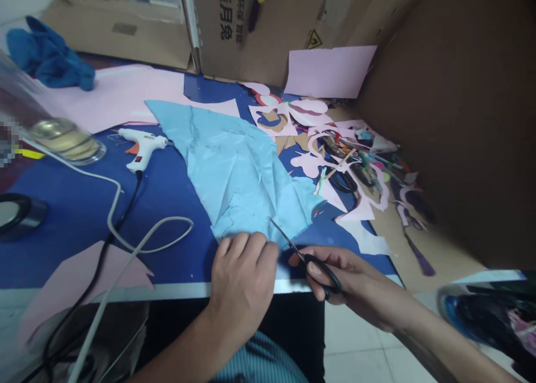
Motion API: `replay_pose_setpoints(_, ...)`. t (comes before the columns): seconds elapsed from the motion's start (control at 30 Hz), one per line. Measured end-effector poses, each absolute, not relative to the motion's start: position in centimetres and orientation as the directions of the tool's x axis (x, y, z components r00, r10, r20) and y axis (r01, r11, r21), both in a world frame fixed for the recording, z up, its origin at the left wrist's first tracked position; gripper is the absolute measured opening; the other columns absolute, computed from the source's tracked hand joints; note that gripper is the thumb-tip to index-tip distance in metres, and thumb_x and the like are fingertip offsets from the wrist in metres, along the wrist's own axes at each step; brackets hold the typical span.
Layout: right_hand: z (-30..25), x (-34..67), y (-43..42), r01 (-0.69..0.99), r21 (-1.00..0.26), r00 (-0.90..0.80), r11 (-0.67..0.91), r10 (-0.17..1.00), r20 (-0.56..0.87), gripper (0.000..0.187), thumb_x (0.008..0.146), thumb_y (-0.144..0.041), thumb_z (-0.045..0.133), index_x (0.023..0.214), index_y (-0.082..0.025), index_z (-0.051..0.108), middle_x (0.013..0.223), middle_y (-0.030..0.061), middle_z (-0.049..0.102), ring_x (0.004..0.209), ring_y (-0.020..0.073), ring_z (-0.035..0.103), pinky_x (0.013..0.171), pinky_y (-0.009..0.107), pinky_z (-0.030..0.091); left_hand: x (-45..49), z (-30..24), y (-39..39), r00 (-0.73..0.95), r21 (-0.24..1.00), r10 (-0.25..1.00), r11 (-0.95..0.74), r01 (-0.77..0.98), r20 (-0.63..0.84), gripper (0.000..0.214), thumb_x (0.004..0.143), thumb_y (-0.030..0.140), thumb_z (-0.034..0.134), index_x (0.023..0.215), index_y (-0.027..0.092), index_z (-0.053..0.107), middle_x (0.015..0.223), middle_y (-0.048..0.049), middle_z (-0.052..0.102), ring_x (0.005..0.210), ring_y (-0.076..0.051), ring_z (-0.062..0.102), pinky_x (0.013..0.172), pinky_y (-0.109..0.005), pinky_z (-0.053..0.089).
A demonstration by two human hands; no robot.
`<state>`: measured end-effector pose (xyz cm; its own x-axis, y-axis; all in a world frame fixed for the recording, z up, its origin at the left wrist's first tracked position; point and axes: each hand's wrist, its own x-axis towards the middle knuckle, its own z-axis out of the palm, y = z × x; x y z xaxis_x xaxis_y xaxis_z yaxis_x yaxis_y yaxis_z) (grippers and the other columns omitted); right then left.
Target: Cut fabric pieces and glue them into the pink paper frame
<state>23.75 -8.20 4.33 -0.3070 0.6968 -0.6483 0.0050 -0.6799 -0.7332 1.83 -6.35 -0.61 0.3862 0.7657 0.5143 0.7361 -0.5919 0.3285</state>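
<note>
A creased light blue sheet (pixel 234 159), like thin cloth or paper, lies across the table, with a thin dark line drawn near its front edge. My left hand (pixel 245 266) is closed on that front edge, its fingertips hidden. Black-handled scissors (pixel 320 268) are in my right hand (pixel 335 271), thumb and fingers round the handle loops. Their blades point up and left at the sheet's near part, just right of my left hand; whether they are parted, I cannot tell.
A white glue gun (pixel 142 145) lies left of the sheet, beside a roll of tape (pixel 19 212) and a looped white cable (pixel 115 199). Pink paper scraps (pixel 307 162) and tools clutter the right side. Cardboard walls (pixel 268 31) close off the back and right.
</note>
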Motion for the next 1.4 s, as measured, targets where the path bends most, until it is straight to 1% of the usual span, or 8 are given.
replay_pose_setpoints(0.17, 4.5, 23.6, -7.8, -0.01, -0.738, -0.323, -0.674, 0.701, -0.636, 0.05, 0.088, -0.06, 0.086, 0.11, -0.016, 0.075, 0.07, 0.0003, 0.059, 0.062, 0.0098, 0.038, 0.051, 0.024, 0.015, 1.8, -0.6, -6.4, 0.384, 0.333, 0.76, -0.598, 0.729, 0.524, 0.016, 0.097, 0.009, 0.063, 0.089, 0.019, 0.072, 0.084, -0.0038, 0.07, 0.08, -0.024, 0.058, 0.071, -0.043, 0.038)
replay_pose_setpoints(0.3, 4.3, 23.6, -7.8, -0.024, -0.739, -0.333, -0.674, 0.702, -0.629, 0.048, 0.09, -0.057, 0.085, 0.112, -0.016, 0.075, 0.07, 0.0004, 0.06, 0.063, 0.0092, 0.038, 0.051, 0.023, 0.017, 1.8, -0.6, -6.4, 0.381, 0.345, 0.762, -0.599, 0.723, 0.524, 0.016, 0.097, 0.009, 0.063, 0.089, 0.019, 0.072, 0.085, -0.0035, 0.07, 0.079, -0.024, 0.058, 0.072, -0.043, 0.038)
replay_pose_setpoints(0.57, 4.3, 23.5, -7.7, -0.028, -0.739, -0.331, -0.673, 0.704, -0.628, 0.047, 0.09, -0.057, 0.085, 0.112, -0.016, 0.075, 0.068, -0.001, 0.056, 0.062, 0.0091, 0.035, 0.052, 0.024, 0.014, 1.8, -0.6, -6.5, 0.367, 0.361, 0.768, -0.591, 0.721, 0.525, 0.017, 0.098, 0.01, 0.063, 0.087, 0.02, 0.07, 0.084, -0.0034, 0.07, 0.079, -0.023, 0.057, 0.073, -0.042, 0.038)
replay_pose_setpoints(0.73, 4.4, 23.5, -7.6, -0.038, -0.735, -0.347, -0.677, 0.698, -0.626, 0.045, 0.093, -0.054, 0.083, 0.114, -0.016, 0.075, 0.071, 0.0, 0.059, 0.064, 0.0091, 0.038, 0.052, 0.024, 0.016, 1.8, -0.7, -6.5, 0.37, 0.371, 0.765, -0.599, 0.71, 0.526, 0.016, 0.099, 0.01, 0.063, 0.089, 0.019, 0.071, 0.085, -0.0039, 0.071, 0.08, -0.023, 0.059, 0.072, -0.043, 0.038)
replay_pose_setpoints(0.97, 3.8, 23.7, -7.5, -0.086, -0.736, -0.372, -0.672, 0.707, -0.602, 0.043, 0.095, -0.052, 0.082, 0.115, -0.015, 0.075, 0.07, -0.001, 0.059, 0.06, 0.0079, 0.033, 0.052, 0.025, 0.015, 1.9, -0.8, -6.5, 0.36, 0.378, 0.752, -0.611, 0.696, 0.553, 0.016, 0.096, 0.006, 0.064, 0.09, 0.018, 0.073, 0.084, -0.0034, 0.07, 0.078, -0.023, 0.059, 0.071, -0.042, 0.037)
replay_pose_setpoints(1.1, 3.6, 23.6, -7.4, -0.066, -0.743, -0.358, -0.666, 0.711, -0.605, 0.043, 0.094, -0.052, 0.083, 0.114, -0.016, 0.075, 0.069, -0.0015, 0.056, 0.062, 0.0087, 0.033, 0.051, 0.025, 0.014, 1.9, -0.8, -6.5, 0.354, 0.382, 0.75, -0.611, 0.693, 0.559, 0.017, 0.096, 0.006, 0.063, 0.088, 0.018, 0.072, 0.083, -0.0034, 0.07, 0.078, -0.023, 0.058, 0.072, -0.041, 0.037)
replay_pose_setpoints(1.2, 3.7, 23.5, -7.2, -0.05, -0.739, -0.358, -0.672, 0.703, -0.615, 0.043, 0.093, -0.053, 0.084, 0.113, -0.016, 0.074, 0.07, -0.0008, 0.058, 0.062, 0.009, 0.035, 0.051, 0.025, 0.014, 1.9, -0.8, -6.5, 0.35, 0.382, 0.747, -0.613, 0.691, 0.565, 0.018, 0.097, 0.007, 0.063, 0.086, 0.018, 0.071, 0.082, -0.0032, 0.069, 0.077, -0.022, 0.057, 0.072, -0.041, 0.036)
replay_pose_setpoints(1.4, 3.6, 23.4, -6.9, -0.082, -0.738, -0.375, -0.67, 0.706, -0.6, 0.04, 0.093, -0.052, 0.084, 0.107, -0.016, 0.074, 0.072, 0.0002, 0.06, 0.063, 0.0091, 0.034, 0.052, 0.025, 0.015, 1.8, -0.7, -6.5, 0.35, 0.385, 0.743, -0.618, 0.685, 0.57, 0.017, 0.098, 0.008, 0.063, 0.088, 0.018, 0.071, 0.084, -0.004, 0.07, 0.078, -0.023, 0.057, 0.072, -0.042, 0.036)
